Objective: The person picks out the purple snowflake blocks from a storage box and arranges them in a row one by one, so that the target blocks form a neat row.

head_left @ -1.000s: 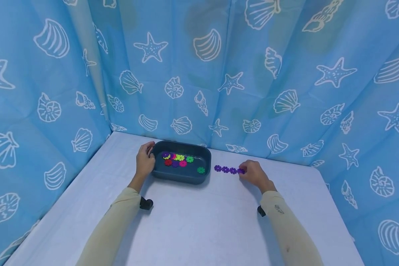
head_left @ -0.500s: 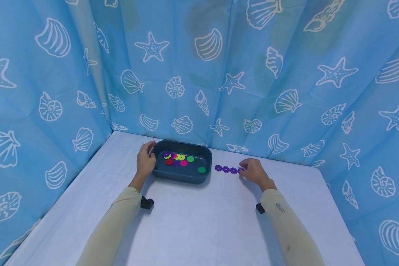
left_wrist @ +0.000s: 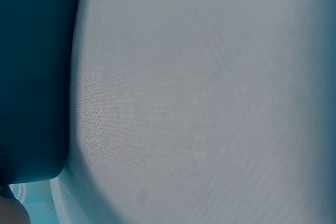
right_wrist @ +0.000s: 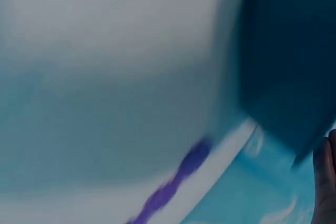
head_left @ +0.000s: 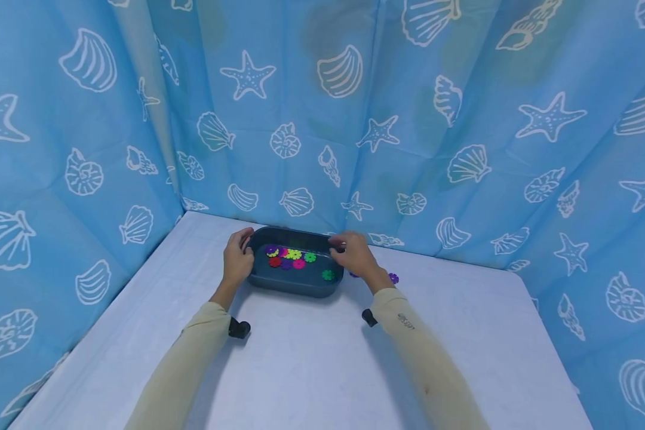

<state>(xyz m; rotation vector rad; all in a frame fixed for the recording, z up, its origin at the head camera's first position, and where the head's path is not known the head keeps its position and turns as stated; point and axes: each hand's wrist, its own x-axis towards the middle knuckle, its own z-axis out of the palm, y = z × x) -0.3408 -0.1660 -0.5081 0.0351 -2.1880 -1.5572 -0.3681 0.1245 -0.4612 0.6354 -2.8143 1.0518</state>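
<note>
A dark grey-blue plastic tub (head_left: 290, 288) stands on the white-covered table, with several snowflake-shaped plastic discs (head_left: 293, 254) inside in purple, yellow, pink, red and green. My left hand (head_left: 238, 260) holds the tub's left rim. At the tub's right rim is my right hand (head_left: 355, 254), its fingers reaching over the edge with nothing seen in them. Straight fingers (right_wrist: 324, 166) show in the right wrist view. A row of purple discs (right_wrist: 168, 190) lies right of the tub; in the head view my right hand and wrist cover most of it, leaving the end disc (head_left: 394, 278) visible.
A blue curtain (head_left: 322, 107) with white shell and starfish prints hangs behind the table and along both sides. White cloth (head_left: 301, 352) covers the tabletop. A black wrist mount (head_left: 239, 328) sits under the left wrist, another (head_left: 369, 318) under the right.
My right hand has left the end of the purple row and moved left to the tub's right rim. The purple disc it was at stays on the table. My left hand keeps its place.
</note>
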